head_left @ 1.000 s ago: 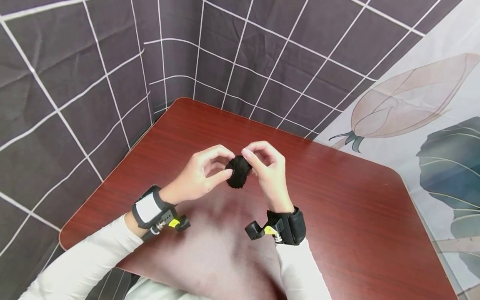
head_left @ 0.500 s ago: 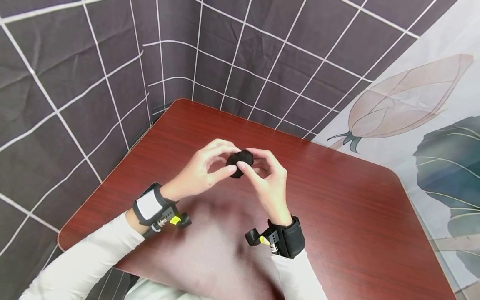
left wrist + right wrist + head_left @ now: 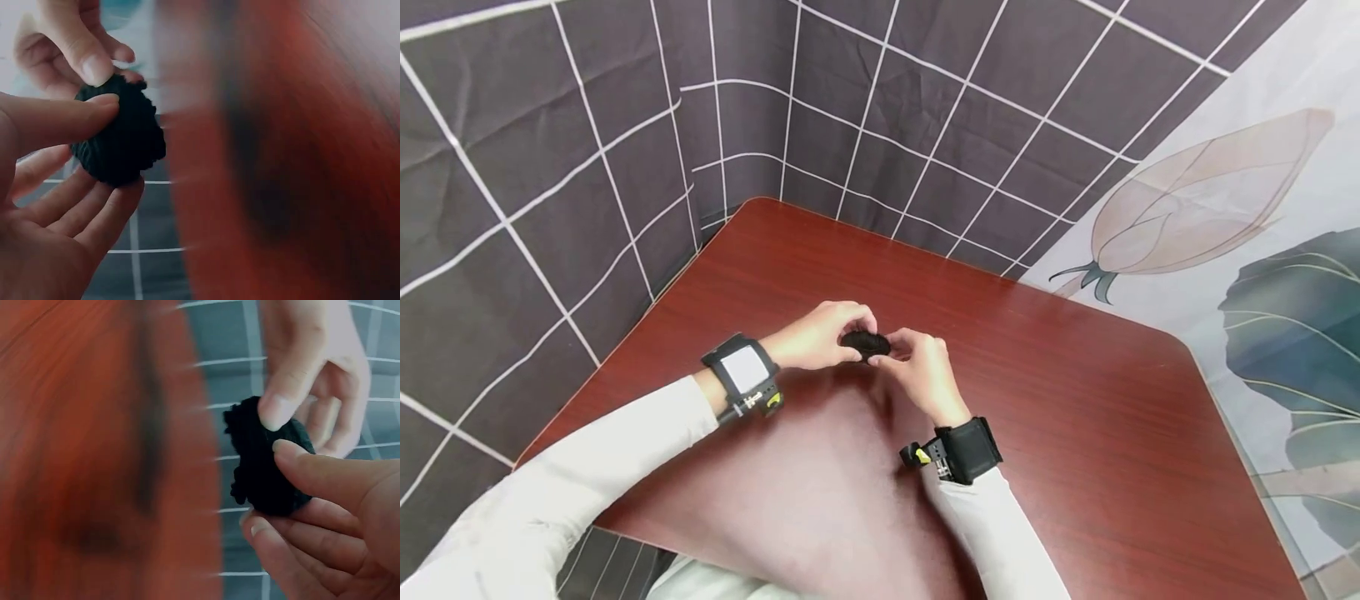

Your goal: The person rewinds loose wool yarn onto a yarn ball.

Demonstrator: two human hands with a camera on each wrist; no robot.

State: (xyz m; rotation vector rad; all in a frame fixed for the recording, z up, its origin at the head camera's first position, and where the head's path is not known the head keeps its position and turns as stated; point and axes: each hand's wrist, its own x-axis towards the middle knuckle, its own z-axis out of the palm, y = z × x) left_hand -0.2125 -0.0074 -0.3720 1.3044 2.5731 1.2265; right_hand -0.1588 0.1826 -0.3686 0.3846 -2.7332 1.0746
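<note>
A small black bundle (image 3: 865, 343) of soft, ridged fabric with a ruffled edge is held between both hands over the table. My left hand (image 3: 816, 337) pinches its left side, thumb on the near face and fingers behind. From the other side, my right hand (image 3: 923, 375) grips it between thumb and fingers. In the left wrist view, both thumbs press on the rounded bundle (image 3: 128, 140), with fingers spread under it. The right wrist view shows the bundle (image 3: 265, 472) with its bumpy edge towards the table. Fingers and thumbs cover parts of it.
A reddish-brown wooden table (image 3: 1060, 400) lies beneath the hands. Dark grey cloth (image 3: 970, 125) with white grid lines hangs behind and to the left. On the right is a pale curtain (image 3: 1187, 333) with a leaf print. Each wrist wears a black strap with a small camera.
Both hands have lowered with the bundle, which now looks flatter from above. Over the last second, the right hand's thumb and fingers shifted from its top to its right side.
</note>
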